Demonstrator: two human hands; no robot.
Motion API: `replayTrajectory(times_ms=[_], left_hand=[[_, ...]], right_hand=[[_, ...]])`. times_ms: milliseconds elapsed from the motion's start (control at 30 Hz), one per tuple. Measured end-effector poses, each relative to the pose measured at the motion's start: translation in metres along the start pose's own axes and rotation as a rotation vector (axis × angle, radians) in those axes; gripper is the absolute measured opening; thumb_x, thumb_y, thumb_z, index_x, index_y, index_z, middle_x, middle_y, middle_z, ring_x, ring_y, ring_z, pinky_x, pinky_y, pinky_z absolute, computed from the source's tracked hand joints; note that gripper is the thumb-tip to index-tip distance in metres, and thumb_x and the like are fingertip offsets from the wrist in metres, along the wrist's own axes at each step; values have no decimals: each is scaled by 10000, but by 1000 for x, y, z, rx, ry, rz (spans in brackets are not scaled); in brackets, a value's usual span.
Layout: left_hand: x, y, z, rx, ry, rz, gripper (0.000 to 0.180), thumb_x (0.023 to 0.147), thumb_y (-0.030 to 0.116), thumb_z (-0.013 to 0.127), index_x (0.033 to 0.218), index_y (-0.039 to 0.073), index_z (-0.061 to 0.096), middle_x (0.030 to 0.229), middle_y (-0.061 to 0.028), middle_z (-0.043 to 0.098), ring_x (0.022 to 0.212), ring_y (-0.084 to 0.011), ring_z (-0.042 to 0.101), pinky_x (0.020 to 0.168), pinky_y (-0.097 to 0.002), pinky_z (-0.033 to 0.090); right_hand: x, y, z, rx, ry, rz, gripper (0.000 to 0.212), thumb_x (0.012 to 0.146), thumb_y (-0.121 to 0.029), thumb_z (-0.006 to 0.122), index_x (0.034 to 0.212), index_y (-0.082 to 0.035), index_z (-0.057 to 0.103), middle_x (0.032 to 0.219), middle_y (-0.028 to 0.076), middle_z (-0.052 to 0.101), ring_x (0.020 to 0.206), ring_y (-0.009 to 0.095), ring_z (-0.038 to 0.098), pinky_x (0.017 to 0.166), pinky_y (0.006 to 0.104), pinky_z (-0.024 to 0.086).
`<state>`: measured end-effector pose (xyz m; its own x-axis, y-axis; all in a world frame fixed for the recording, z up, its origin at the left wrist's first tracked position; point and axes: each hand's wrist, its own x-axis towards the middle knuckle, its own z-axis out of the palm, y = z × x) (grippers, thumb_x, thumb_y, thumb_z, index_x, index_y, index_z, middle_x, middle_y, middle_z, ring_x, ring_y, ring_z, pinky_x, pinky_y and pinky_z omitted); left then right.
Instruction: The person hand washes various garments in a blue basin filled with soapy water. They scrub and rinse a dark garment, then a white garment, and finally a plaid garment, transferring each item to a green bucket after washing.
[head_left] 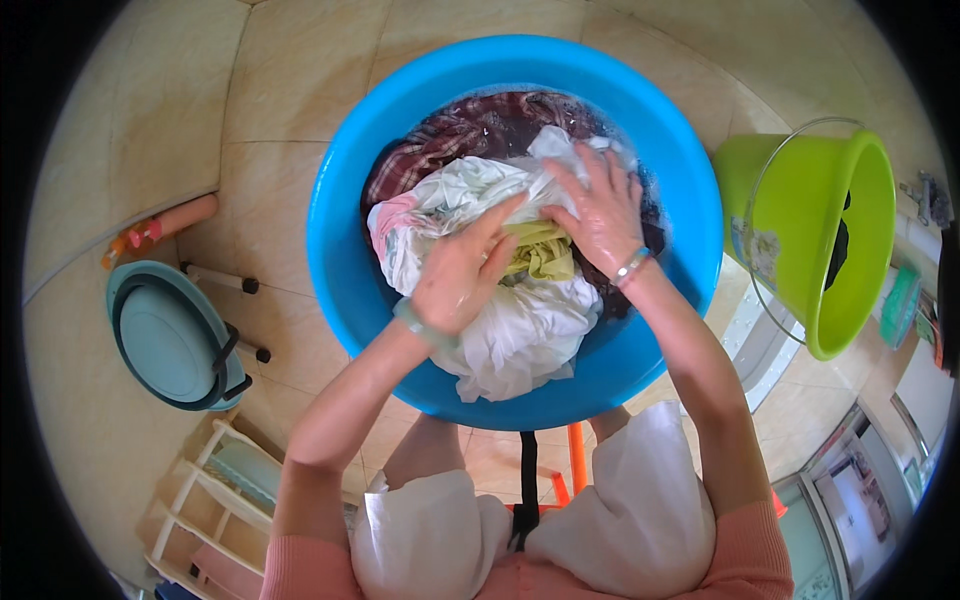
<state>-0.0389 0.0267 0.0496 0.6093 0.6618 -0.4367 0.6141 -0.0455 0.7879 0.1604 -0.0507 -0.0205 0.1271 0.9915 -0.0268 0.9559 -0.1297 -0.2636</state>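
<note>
A wide blue basin holds wet laundry in dark, sudsy water. On top lies a bunched white cloth with pink and green patches at its left side, and a yellow-green cloth shows in its middle. Behind them a dark red plaid cloth is partly under water. My left hand rests on the white cloth with its fingers stretched out, beside the yellow-green cloth. Fingers spread, my right hand presses on the white fabric at the right. Wet skin shows on both hands, and neither grips anything visible.
A lime-green bucket with a wire handle stands right of the basin. To the left, a folded pale-blue tub leans by the wall, near an orange-pink bottle. A cream rack stands at lower left, on tiled floor.
</note>
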Motion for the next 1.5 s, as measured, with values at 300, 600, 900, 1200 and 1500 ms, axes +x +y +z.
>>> replayTrajectory(times_ms=[300,600,900,1200,1500], left_hand=[[85,-83,77,-313,20,-258,682,963,410,548,1502,102,267,1320,-191,513,1162,-221,526,998,-314,404],[46,-22,29,-1546,-145,-351,631,950,534,499,1488,292,275,1406,-173,438,1134,-271,551,888,-367,524],[40,-68,36,-1993,-505,-38,391,982,404,504,1308,189,501,1243,-105,578,1025,-227,602,882,-362,517],[27,-10,51,-1416,203,-530,413,991,364,483,1294,85,515,1206,-54,593,1127,-185,570,966,-356,455],[69,-75,63,-1481,226,-372,453,1017,187,485,1450,101,381,1284,-19,535,1147,-139,518,980,-282,415]], right_hand=[[60,9,26,54,-458,353,271,825,-231,621,1074,-126,643,1102,139,633,1002,347,620,815,493,495],[-10,-98,-74,724,131,-189,327,663,-252,817,898,-122,630,873,57,548,754,258,584,635,361,497],[11,-144,-58,604,390,-412,204,651,-268,762,686,-143,605,808,8,525,760,206,529,671,391,433],[39,-16,16,471,186,3,141,811,-242,630,748,-118,650,780,99,642,670,314,635,585,443,526],[8,15,30,197,-25,32,381,887,-343,624,1110,-40,562,1109,181,537,979,429,564,833,486,470]])
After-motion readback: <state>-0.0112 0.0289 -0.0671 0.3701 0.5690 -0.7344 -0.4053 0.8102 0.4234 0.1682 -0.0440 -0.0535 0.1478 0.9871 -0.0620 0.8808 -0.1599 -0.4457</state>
